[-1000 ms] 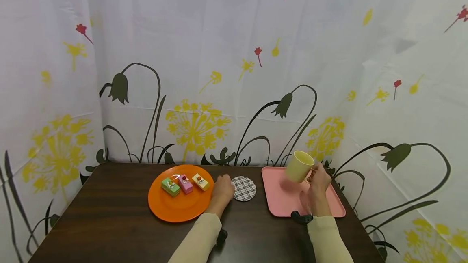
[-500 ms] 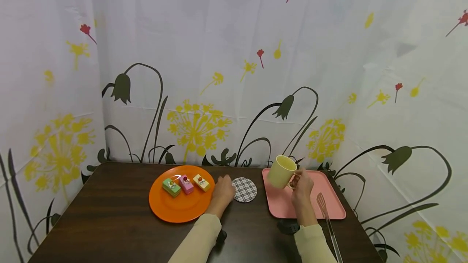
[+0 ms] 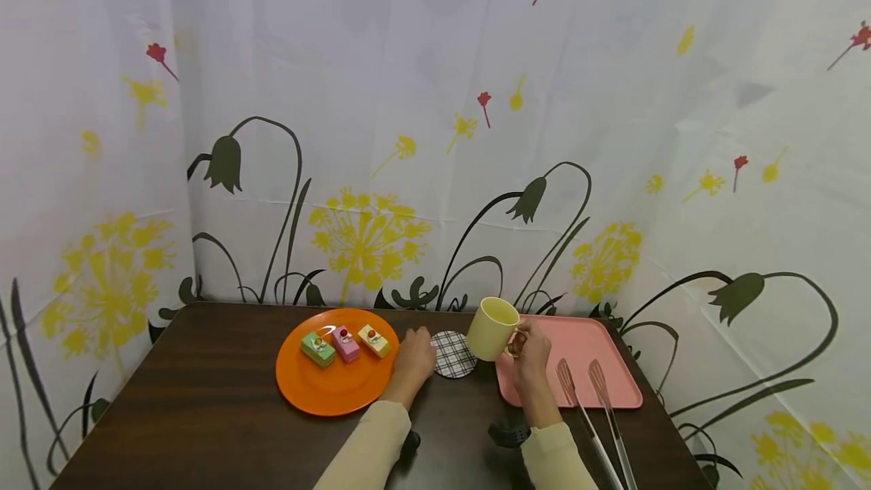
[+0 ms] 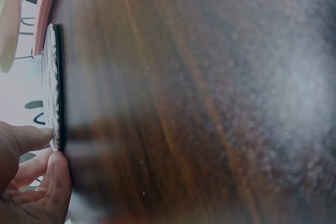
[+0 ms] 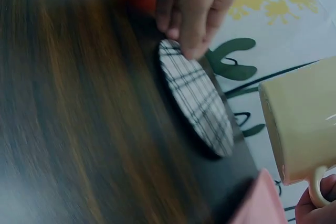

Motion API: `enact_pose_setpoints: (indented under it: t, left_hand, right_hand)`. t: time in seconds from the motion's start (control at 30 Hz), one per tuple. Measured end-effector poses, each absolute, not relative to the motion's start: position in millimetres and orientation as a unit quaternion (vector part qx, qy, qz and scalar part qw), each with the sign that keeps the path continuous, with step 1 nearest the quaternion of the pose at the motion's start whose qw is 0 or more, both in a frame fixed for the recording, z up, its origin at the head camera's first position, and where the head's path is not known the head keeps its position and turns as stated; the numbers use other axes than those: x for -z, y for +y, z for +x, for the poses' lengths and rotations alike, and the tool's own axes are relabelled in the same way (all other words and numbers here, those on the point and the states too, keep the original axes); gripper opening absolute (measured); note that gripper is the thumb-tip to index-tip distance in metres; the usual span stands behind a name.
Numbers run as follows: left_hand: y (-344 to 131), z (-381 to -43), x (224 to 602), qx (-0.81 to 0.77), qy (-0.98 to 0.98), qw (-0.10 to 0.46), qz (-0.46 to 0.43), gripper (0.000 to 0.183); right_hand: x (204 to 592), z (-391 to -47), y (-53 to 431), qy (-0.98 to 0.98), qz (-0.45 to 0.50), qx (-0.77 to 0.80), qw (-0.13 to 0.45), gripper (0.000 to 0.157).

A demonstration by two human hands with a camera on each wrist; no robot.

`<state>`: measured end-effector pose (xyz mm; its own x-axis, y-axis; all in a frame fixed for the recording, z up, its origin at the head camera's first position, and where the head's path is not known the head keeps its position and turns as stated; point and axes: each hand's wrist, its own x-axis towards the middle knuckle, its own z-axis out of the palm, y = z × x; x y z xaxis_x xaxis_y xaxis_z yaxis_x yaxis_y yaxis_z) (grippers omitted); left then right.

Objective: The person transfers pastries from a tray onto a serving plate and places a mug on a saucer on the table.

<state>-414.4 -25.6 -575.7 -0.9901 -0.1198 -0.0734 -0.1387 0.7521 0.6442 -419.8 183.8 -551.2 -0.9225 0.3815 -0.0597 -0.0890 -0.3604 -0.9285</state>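
Observation:
A round coaster [image 3: 454,355] with a black-and-white plaid top lies between the plate and the tray. My left hand [image 3: 413,363] pinches its left edge, thumb above and fingers below, as the left wrist view shows. In my right hand [image 3: 534,358] is a pale yellow mug [image 3: 491,330], gripped by its handle. The mug hangs in the air, slightly tilted, beside the coaster's right side and over the tray's left edge. From the right wrist view, the mug's base [image 5: 272,129] is off the table and apart from the coaster.
An orange plate [image 3: 320,392] at left bears three small toy cakes [image 3: 345,343], green, pink and cream. The pink tray [image 3: 578,339] stands at right, with two slotted metal utensils [image 3: 599,445] lying across its front edge. A floral curtain [image 3: 422,97] hangs behind the table.
My right hand has carried the mug leftward and a little lower, from over the tray toward the coaster, uncovering the metal utensils. The left hand has kept its place at the coaster.

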Motion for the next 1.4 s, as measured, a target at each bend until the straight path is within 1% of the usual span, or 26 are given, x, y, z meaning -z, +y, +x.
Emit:
enact_pose_setpoints:
  t: [0.23, 0.33, 0.53, 0.83, 1.1, 1.23, 1.4]
  left_hand:
    - [-19.4, -412.6, 568.1, -0.353, 0.932, 0.014, -0.077, 0.020]
    - [-14.7, -412.6, 566.3, -0.355, 0.932, 0.018, -0.075, 0.016]
    - [-8.5, -413.5, 566.3, -0.358, 0.931, 0.017, -0.064, 0.013]
    - [-8.7, -412.4, 568.9, -0.383, 0.922, 0.025, -0.052, 0.017]
    - [-16.2, -408.4, 563.1, -0.382, 0.922, 0.037, -0.053, 0.016]
    - [-19.7, -408.6, 564.1, -0.377, 0.923, 0.033, -0.064, 0.016]
    - [-22.1, -414.7, 569.9, -0.374, 0.924, 0.021, -0.072, 0.018]
  right_hand:
    - [562.4, -417.8, 166.3, -0.557, -0.111, -0.812, 0.135, 0.044]
    - [568.4, -416.8, 161.9, -0.558, -0.113, -0.809, 0.150, 0.043]
    - [576.3, -415.0, 154.3, -0.542, -0.142, -0.807, 0.187, 0.039]
    - [578.3, -406.0, 143.2, -0.585, -0.160, -0.770, 0.196, 0.032]
    - [582.4, -406.6, 136.3, -0.607, -0.144, -0.754, 0.207, 0.028]
    - [583.4, -407.5, 129.0, -0.613, -0.139, -0.752, 0.198, 0.027]
    - [584.3, -407.4, 126.6, -0.635, -0.114, -0.744, 0.174, 0.029]
